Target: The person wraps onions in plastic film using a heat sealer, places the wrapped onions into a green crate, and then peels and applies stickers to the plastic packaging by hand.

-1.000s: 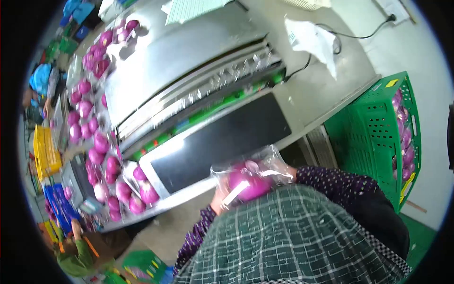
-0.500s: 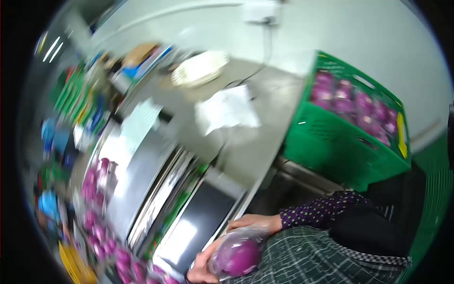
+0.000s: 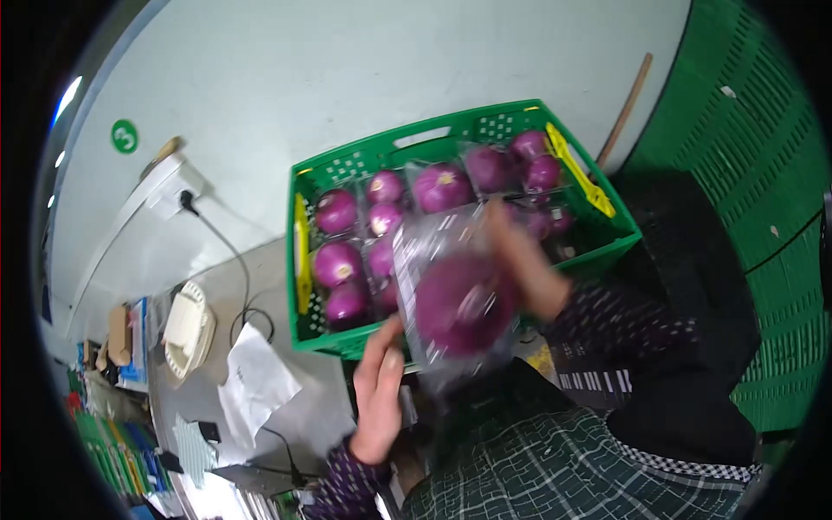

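A plastic-wrapped purple onion (image 3: 459,303) is held up in front of the near side of a green crate (image 3: 620,247). My right hand (image 3: 524,264), blurred by motion, grips the wrap at the onion's upper right. On the other side, my left hand (image 3: 379,394) is beside the wrap's left edge with its fingers stretched and apart; a fingertip is close to the film, and whether it touches cannot be made out. Inside the crate lie several wrapped purple onions (image 3: 442,187), with yellow handles (image 3: 579,169) at the crate's two ends.
Left of the crate, a grey table (image 3: 325,390) bears a white paper sheet (image 3: 256,377), a cream basket (image 3: 188,334) and a black cable. A plug sits in a white socket box (image 3: 176,184) on the wall. Dark material lies to the right.
The view has swung right to the crate. The wrapped onion has gone from beside the wrapping machine to the crate's near side, and my left hand's fingers are now spread beside it.
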`<move>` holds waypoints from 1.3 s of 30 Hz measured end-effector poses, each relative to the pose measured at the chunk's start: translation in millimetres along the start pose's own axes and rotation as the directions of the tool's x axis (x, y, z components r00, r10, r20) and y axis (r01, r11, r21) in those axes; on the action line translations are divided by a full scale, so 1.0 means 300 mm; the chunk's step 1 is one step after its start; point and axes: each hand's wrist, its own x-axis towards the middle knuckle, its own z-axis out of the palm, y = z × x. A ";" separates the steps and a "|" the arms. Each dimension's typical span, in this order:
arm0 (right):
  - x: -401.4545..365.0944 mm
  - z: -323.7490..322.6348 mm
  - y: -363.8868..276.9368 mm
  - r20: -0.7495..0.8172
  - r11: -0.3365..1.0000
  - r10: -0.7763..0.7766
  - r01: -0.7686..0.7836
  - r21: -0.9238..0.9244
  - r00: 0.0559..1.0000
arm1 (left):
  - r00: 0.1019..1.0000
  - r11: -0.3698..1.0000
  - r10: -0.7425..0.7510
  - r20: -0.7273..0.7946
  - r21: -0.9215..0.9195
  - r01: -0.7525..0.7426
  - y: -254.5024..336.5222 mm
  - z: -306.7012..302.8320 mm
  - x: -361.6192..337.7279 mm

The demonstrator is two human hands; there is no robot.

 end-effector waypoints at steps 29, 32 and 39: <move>0.392 -0.630 -0.059 0.198 -0.424 -0.591 -0.092 -0.901 0.782 | 0.447 0.278 0.290 0.846 0.372 -0.886 -0.356 0.369 0.604; 0.399 -0.639 -0.061 0.224 -0.478 -0.603 -0.122 -0.870 0.766 | 0.361 0.256 0.392 0.846 0.277 -0.926 -0.289 0.360 0.583; 0.395 -0.703 -0.128 0.147 -0.083 -0.666 0.123 -0.989 0.731 | 0.565 0.554 0.785 0.254 0.120 -0.824 -0.192 0.087 0.190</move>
